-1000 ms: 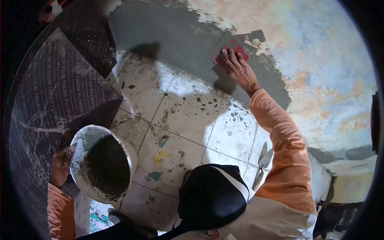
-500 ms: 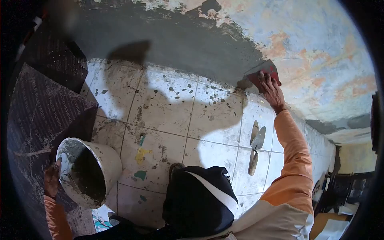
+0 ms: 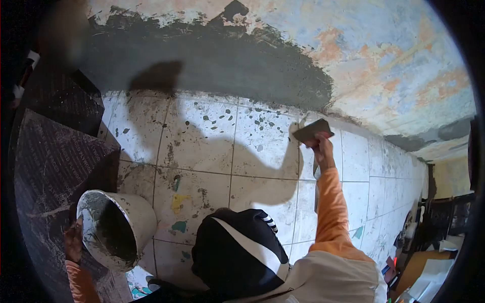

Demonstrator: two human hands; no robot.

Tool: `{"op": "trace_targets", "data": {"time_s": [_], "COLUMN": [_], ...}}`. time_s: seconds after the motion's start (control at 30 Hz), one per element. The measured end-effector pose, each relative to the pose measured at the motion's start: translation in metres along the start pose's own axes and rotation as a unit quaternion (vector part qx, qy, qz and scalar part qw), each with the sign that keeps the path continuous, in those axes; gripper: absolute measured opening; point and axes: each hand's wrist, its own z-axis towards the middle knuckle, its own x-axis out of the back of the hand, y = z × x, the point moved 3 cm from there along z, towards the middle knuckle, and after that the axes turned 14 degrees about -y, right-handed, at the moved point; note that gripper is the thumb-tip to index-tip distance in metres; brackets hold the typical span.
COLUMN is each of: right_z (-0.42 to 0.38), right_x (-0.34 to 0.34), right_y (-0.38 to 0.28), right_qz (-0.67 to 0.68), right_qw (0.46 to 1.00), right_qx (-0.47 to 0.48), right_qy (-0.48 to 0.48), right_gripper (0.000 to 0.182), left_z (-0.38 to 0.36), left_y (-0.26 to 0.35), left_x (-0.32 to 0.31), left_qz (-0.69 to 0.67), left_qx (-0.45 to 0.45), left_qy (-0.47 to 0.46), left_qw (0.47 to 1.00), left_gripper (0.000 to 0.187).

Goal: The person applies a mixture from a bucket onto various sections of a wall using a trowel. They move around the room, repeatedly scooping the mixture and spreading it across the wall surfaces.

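My right hand (image 3: 324, 147) is closed on a flat reddish float with a grey edge (image 3: 313, 132), held just off the wall's foot, over the floor tiles. With its fingers at the rim, my left hand (image 3: 74, 242) holds a tilted white bucket (image 3: 144, 217) that has grey wet mortar inside. A band of smooth grey mortar (image 3: 217, 65) covers the lower wall, ending near the float. The trowel on the floor is mostly hidden behind my right hand and sleeve.
Dark printed plywood (image 3: 55, 161) lies at the left. Mortar spots dot the white floor tiles (image 3: 202, 156). Bare, patchy wall (image 3: 379, 76) spans the upper right. Dark furniture and papers (image 3: 432, 278) stand at the lower right. My knee in black cloth (image 3: 237, 257) is at the bottom.
My right hand has drawn the float off the wall, down and slightly left. The mortar edge it covered now shows. My left hand and the bucket sit slightly lower in view.
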Motion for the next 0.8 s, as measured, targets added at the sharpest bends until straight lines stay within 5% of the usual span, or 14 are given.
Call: {"op": "trace_targets", "data": {"time_s": [0.03,0.1,0.17,0.3,0.43,0.53,0.57,0.63,0.7,0.8], "right_z": [0.018,0.061,0.106,0.191,0.144,0.088,0.056,0.021,0.023,0.045], "right_x": [-0.005,-0.016,-0.033,-0.115,-0.164,-0.168,-0.175,-0.160,-0.135,-0.127], "right_y": [0.017,0.039,0.044,-0.023,-0.114,-0.158,-0.167,-0.156,-0.104,-0.003], "right_qz": [0.078,0.141,0.229,0.227,0.256,0.259,0.251,0.154,0.164,0.244], "right_qw": [0.997,0.989,0.962,0.973,0.965,0.957,0.951,0.958,0.966,0.963], "right_qx": [-0.009,-0.034,0.036,-0.028,0.044,0.120,0.125,0.185,0.140,0.062], "right_qy": [-0.016,-0.039,-0.143,-0.018,-0.036,-0.046,-0.135,-0.156,-0.140,-0.094], "right_gripper": [0.009,0.009,0.013,0.017,0.022,0.026,0.013,0.010,0.008,0.018], "left_z": [0.000,-0.002,0.000,-0.006,-0.001,0.002,0.002,0.001,-0.003,-0.004], "left_y": [-0.005,0.021,-0.005,0.016,-0.003,-0.010,-0.005,0.005,0.007,0.002], "left_x": [-0.001,-0.004,0.000,-0.003,0.002,-0.002,-0.003,-0.004,-0.003,-0.010], "left_qz": [0.010,0.016,-0.036,0.040,0.043,-0.003,-0.019,-0.037,0.011,-0.054], "left_qx": [-0.054,0.011,-0.032,0.005,0.039,-0.042,-0.035,-0.026,0.007,-0.077], "left_qy": [0.007,0.019,-0.001,0.032,-0.022,0.028,0.020,0.020,0.026,0.030], "left_qw": [0.998,1.000,0.999,0.999,0.998,0.999,0.999,0.999,1.000,0.995], "left_gripper": [0.038,0.039,0.044,0.049,0.049,0.045,0.044,0.043,0.043,0.039]}}
